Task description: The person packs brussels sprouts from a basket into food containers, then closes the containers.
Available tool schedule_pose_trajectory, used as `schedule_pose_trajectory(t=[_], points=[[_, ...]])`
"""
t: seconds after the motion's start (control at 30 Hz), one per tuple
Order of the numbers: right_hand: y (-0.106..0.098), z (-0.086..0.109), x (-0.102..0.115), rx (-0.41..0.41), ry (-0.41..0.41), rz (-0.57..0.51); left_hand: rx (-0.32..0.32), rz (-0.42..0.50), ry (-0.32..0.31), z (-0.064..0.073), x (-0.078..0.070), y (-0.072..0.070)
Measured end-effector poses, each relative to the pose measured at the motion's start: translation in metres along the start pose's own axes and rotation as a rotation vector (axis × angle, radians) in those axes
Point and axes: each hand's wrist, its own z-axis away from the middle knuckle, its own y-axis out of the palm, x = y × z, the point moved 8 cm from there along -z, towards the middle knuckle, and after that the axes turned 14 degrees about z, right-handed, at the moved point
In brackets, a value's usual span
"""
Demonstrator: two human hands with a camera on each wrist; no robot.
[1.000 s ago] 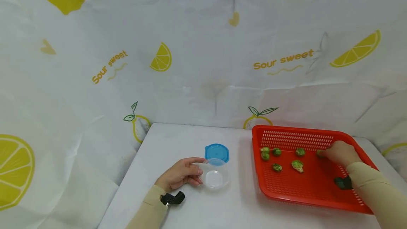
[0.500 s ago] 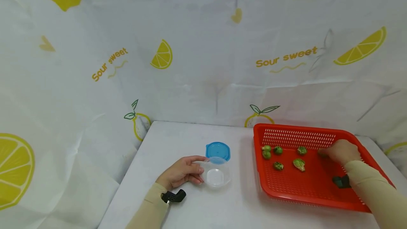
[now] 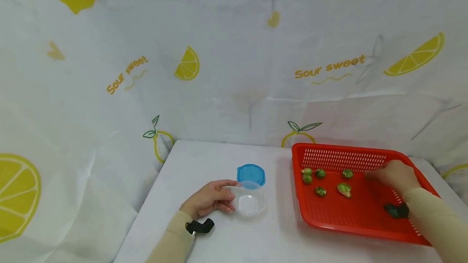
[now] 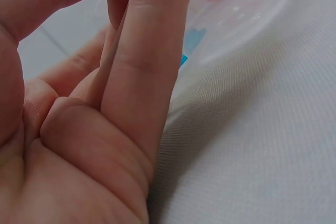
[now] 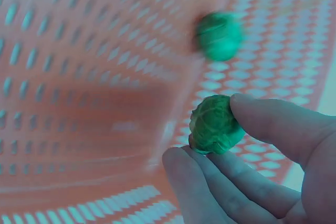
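My left hand (image 3: 210,199) holds a small clear plastic container (image 3: 249,205) by its left side, thumb at the rim; in the left wrist view the container (image 4: 247,27) shows only in part beyond the fingers. A blue lid (image 3: 251,175) lies on the table just behind it. Inside the red basket (image 3: 347,212), at its right side, is my right hand (image 3: 396,177). The right wrist view shows that hand pinching a Brussels sprout (image 5: 216,125) between thumb and fingers. From the head camera, this sprout is largely hidden by the hand.
Several other Brussels sprouts lie in the basket, among them a leafy pale one (image 3: 344,190) and a round one (image 3: 347,173) near the back wall. A white cloth with lemon prints (image 3: 234,72) hangs behind the white table (image 3: 278,238).
A second ago the sprout showed green at my right fingertips; now the hand covers it, in nearly the same spot. The left hand and container stay put. The head view has shifted slightly.
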Motion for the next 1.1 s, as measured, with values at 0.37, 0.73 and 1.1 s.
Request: schedule_pose_trajectory(t=[0.37,0.73,1.1], points=[[-0.017,0.045,0.072,-0.028,-0.160,-0.028,-0.020,0.025,0.006,0.008,-0.002,-0.006],[-0.003,0.098,0.168,-0.078,-0.230,-0.141,-0.016,0.034,0.007,0.007,0.001,-0.006],[0.028,0.123,0.248,-0.035,-0.262,-0.382,-0.018,0.006,0.012,0.003,-0.001,-0.001]])
